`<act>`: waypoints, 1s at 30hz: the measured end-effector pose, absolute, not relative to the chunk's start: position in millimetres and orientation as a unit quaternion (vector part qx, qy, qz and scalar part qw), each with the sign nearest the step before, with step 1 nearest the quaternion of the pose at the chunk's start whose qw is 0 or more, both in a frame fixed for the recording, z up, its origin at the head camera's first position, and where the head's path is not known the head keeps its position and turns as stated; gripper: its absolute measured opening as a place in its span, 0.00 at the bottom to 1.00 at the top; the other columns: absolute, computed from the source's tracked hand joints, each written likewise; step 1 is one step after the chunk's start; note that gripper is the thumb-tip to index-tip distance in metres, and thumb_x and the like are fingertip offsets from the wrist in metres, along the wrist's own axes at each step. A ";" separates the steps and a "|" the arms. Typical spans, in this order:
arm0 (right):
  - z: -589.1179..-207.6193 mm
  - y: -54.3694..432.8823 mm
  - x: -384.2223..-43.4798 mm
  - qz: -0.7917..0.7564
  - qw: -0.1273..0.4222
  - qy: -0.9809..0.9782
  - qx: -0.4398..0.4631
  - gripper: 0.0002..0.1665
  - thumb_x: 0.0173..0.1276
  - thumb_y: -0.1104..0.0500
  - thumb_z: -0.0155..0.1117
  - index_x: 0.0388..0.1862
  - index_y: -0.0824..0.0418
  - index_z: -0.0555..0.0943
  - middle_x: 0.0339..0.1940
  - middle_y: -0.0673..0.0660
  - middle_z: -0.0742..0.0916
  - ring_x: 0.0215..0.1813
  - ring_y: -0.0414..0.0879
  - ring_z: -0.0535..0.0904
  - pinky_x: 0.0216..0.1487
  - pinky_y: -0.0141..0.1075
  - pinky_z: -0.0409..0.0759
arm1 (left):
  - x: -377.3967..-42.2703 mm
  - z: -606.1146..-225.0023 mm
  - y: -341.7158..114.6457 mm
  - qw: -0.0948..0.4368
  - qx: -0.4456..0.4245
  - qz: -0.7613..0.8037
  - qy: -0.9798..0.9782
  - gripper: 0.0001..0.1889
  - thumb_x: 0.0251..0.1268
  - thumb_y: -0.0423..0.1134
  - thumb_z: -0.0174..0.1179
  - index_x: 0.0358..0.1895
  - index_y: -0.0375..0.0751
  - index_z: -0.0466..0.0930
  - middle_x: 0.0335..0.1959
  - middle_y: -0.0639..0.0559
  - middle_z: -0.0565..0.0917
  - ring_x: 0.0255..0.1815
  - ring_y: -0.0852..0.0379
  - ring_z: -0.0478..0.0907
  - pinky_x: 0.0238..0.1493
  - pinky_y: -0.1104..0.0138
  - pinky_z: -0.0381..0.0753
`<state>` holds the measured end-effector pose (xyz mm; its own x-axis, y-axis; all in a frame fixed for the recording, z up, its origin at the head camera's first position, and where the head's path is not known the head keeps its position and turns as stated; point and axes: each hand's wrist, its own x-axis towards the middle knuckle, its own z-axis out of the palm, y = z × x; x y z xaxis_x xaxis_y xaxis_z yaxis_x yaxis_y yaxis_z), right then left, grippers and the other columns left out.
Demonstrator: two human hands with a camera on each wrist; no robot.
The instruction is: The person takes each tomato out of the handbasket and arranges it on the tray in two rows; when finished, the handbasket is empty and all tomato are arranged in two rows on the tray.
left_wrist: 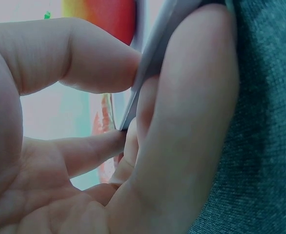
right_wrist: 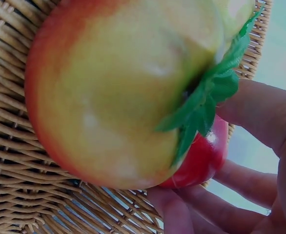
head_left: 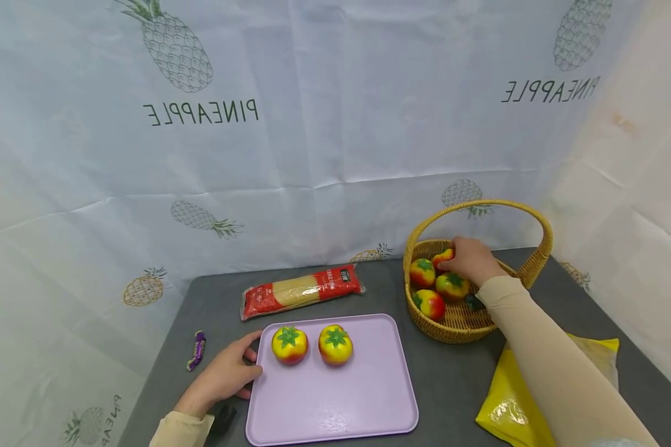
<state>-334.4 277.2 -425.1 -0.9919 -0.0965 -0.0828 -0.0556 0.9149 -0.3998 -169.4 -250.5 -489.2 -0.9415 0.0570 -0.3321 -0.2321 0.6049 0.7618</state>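
At the left edge of a lilac tray [head_left: 335, 403], my left hand [head_left: 226, 372] pinches the rim, thumb on the upper side and other fingers at the outer side and underneath. Two yellow-red toy tomatoes, one at left [head_left: 289, 346] and one at right [head_left: 335, 345], sit near the tray's far side with green leaves up. My right hand [head_left: 472, 257] reaches into a wicker basket [head_left: 453, 335] and grips a red toy tomato [right_wrist: 206, 158] at the far side. Several more toy tomatoes lie in the basket; a large one [right_wrist: 109, 97] partly hides the gripped one in the right wrist view.
A red noodle packet [head_left: 302, 292] lies behind the tray. A purple wrapped candy [head_left: 197, 351] is left of my left hand. Under my right forearm lies a yellow bag [head_left: 514, 397]. The basket's tall handle [head_left: 486, 203] arches over its opening. A printed cloth [head_left: 324, 124] hangs behind.
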 end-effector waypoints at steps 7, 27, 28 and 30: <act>-423.1 279.3 -329.3 -0.198 0.048 0.978 -0.040 0.40 0.72 0.49 0.74 0.69 0.79 0.75 0.57 0.76 0.86 0.52 0.66 0.83 0.58 0.61 0.86 | -169.4 -490.6 -249.2 0.164 -0.047 0.438 0.883 0.43 0.61 0.29 0.69 0.82 0.41 0.66 0.45 0.42 0.76 0.31 0.50 0.82 0.23 0.55 0.91; -390.0 264.9 -249.0 -0.267 -0.072 0.960 -0.050 0.43 0.71 0.41 0.76 0.74 0.66 0.75 0.62 0.70 0.86 0.57 0.64 0.83 0.59 0.61 0.85 | -169.0 -489.3 -249.5 0.160 -0.036 0.427 0.889 0.43 0.61 0.29 0.69 0.82 0.39 0.65 0.46 0.40 0.77 0.31 0.50 0.82 0.23 0.55 0.91; -389.7 262.5 -242.3 -0.272 -0.078 0.958 -0.050 0.43 0.71 0.41 0.76 0.74 0.65 0.75 0.62 0.69 0.86 0.56 0.63 0.83 0.58 0.60 0.86 | -168.8 -489.3 -249.5 0.160 -0.036 0.425 0.890 0.43 0.61 0.30 0.69 0.82 0.39 0.65 0.46 0.40 0.77 0.31 0.50 0.82 0.23 0.56 0.91; -390.0 257.2 -229.4 -0.281 -0.090 0.954 -0.049 0.43 0.70 0.41 0.77 0.74 0.64 0.76 0.62 0.68 0.86 0.57 0.63 0.83 0.59 0.60 0.86 | -168.5 -489.4 -249.4 0.160 -0.035 0.424 0.891 0.43 0.61 0.30 0.69 0.82 0.39 0.65 0.46 0.40 0.77 0.31 0.50 0.82 0.23 0.56 0.91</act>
